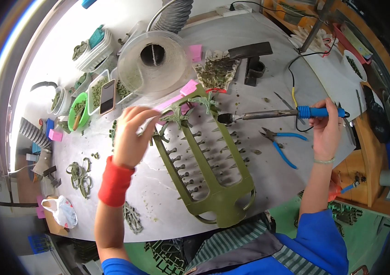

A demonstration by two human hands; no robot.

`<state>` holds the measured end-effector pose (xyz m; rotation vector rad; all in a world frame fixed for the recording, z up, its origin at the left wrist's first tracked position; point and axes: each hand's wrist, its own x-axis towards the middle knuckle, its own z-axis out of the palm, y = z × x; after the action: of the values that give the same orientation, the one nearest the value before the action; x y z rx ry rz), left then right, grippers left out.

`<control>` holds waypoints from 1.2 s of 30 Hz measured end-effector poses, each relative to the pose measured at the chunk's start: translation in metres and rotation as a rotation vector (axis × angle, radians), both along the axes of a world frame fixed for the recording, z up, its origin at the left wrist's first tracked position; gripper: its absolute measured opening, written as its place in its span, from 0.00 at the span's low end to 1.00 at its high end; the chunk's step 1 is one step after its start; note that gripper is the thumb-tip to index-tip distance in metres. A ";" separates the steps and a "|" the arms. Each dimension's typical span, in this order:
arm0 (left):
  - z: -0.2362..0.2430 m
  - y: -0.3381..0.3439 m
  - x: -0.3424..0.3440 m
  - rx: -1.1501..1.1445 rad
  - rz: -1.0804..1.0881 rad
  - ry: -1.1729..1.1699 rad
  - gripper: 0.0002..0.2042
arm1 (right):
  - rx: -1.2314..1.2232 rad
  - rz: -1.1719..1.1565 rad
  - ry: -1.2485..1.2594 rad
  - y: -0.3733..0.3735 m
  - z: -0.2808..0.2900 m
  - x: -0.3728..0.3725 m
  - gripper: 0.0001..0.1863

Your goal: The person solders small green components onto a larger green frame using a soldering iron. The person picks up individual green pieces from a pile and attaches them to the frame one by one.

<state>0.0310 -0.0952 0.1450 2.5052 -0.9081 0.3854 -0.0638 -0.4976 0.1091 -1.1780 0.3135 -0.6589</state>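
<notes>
In my right hand [327, 130] is a soldering iron [303, 112] with a blue grip, its broad dark tip pointing left over a green plastic frame [215, 195]. My left hand [130, 135], with a red wristband, is above the frame's far left corner. Its fingertips come together; what they hold, if anything, cannot be made out. Pale green branched pieces [175, 117] sit across the frame's far end. Rows of small dark pointed pieces line the long bars. Blue-handled pliers [284, 145] lie right of the frame, under the iron.
A clear round bowl [135, 68] with a hose opening stands at the back. Containers of small green parts, including a green tub [78, 111], and a phone [108, 97] are at left. A stained cloth [215, 71] lies beyond the frame. The iron's cord [292, 78] crosses the right side.
</notes>
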 end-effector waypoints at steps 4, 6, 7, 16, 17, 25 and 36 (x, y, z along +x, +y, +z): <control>-0.017 -0.067 0.019 0.064 -0.138 -0.135 0.12 | 0.015 -0.010 -0.017 0.002 0.000 -0.004 0.15; -0.025 -0.075 0.030 0.092 -0.148 -0.176 0.13 | 0.016 -0.012 -0.016 0.004 0.001 -0.005 0.15; -0.026 -0.077 0.035 0.145 -0.138 -0.144 0.12 | 0.018 -0.011 -0.013 0.004 0.002 -0.006 0.15; -0.032 -0.083 0.042 0.212 -0.098 -0.049 0.09 | 0.066 0.031 -0.025 -0.004 -0.009 0.002 0.15; -0.032 -0.082 0.042 0.214 -0.101 -0.056 0.09 | 0.071 0.031 -0.023 -0.004 -0.010 0.004 0.15; -0.027 -0.081 0.048 0.262 -0.177 -0.085 0.09 | 0.054 0.049 -0.052 -0.003 -0.015 0.009 0.15; -0.032 -0.080 0.040 0.211 -0.110 -0.050 0.09 | 0.031 0.046 -0.073 -0.001 -0.014 0.008 0.15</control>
<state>0.0714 -0.1753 0.1130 2.6292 -1.1542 0.3329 -0.0561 -0.4989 0.0947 -1.1259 0.2336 -0.6536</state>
